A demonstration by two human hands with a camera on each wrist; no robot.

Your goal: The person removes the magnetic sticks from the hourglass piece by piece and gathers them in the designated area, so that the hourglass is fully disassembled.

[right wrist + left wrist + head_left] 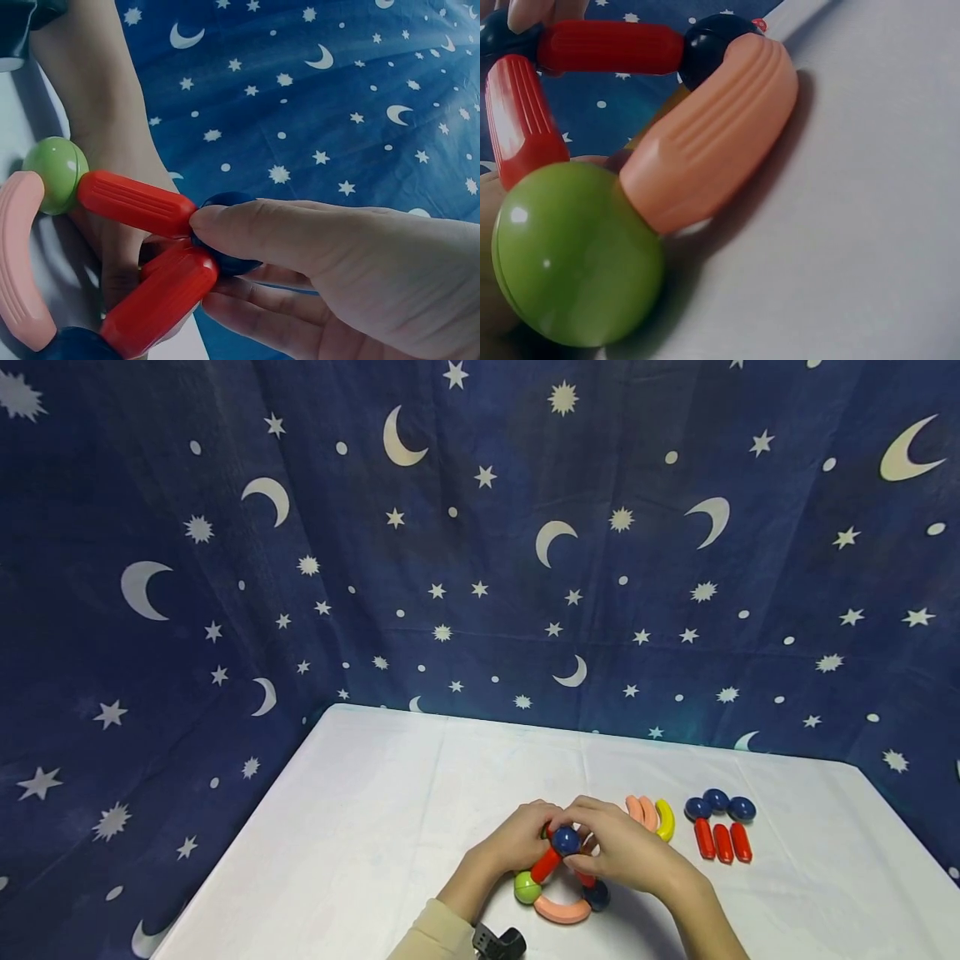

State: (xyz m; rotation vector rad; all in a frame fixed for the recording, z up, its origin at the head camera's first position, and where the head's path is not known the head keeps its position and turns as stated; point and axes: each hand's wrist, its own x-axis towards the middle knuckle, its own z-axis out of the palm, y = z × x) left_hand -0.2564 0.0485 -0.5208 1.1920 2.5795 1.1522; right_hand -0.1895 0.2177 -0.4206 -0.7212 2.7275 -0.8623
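Note:
A frame of toy building balls and rods stands on the table. Its top is a dark blue ball [566, 841], pinched between the thumb and fingers of my right hand [626, 852]. Red rods [135, 204] slope down from that ball, one to a green ball [577, 255], another to a lower dark blue ball [597, 895]. Between those two lower balls lies a curved pink rod [712, 135]. My left hand [517, 839] reaches around the far side, its fingers curled at a rear red rod [161, 259]; its fingertips are partly hidden behind the frame.
Right of the hands lie curved pink rods [641, 811] and a curved yellow rod [665, 820]. Farther right are three dark blue balls [717, 800] and three red rods [723, 843]. A blue star-patterned curtain [480, 552] hangs behind the white table [360, 827].

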